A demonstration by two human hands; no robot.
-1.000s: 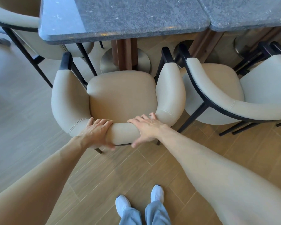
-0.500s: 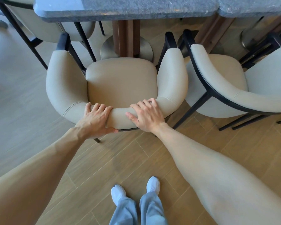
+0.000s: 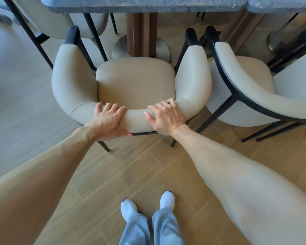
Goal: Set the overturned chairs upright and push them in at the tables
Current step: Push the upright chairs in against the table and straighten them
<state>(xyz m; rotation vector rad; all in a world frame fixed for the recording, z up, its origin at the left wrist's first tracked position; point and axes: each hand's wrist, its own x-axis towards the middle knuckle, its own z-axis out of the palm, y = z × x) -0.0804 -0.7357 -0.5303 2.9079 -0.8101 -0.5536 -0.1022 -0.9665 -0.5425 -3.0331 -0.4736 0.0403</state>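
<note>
A beige padded chair [image 3: 136,80] with black legs stands upright in front of me, facing the dark stone table [image 3: 143,5]. Its armrest tips sit just short of the table edge. My left hand [image 3: 108,120] grips the curved backrest left of centre, fingers over the top and thumb underneath. My right hand [image 3: 166,117] grips the same backrest right of centre. A second beige chair [image 3: 254,96] stands upright close on the right, its arm almost touching the first chair.
The table's wooden pedestal [image 3: 141,32] on a round metal base rises just beyond the seat. Another beige chair [image 3: 49,20] is tucked in at the far left. A second table [image 3: 281,4] adjoins on the right. My white shoes [image 3: 147,204] stand on wood-plank floor.
The chair has slid forward toward the table with both hands on its backrest. My fingers have curled tighter over the backrest, and I have stepped closer.
</note>
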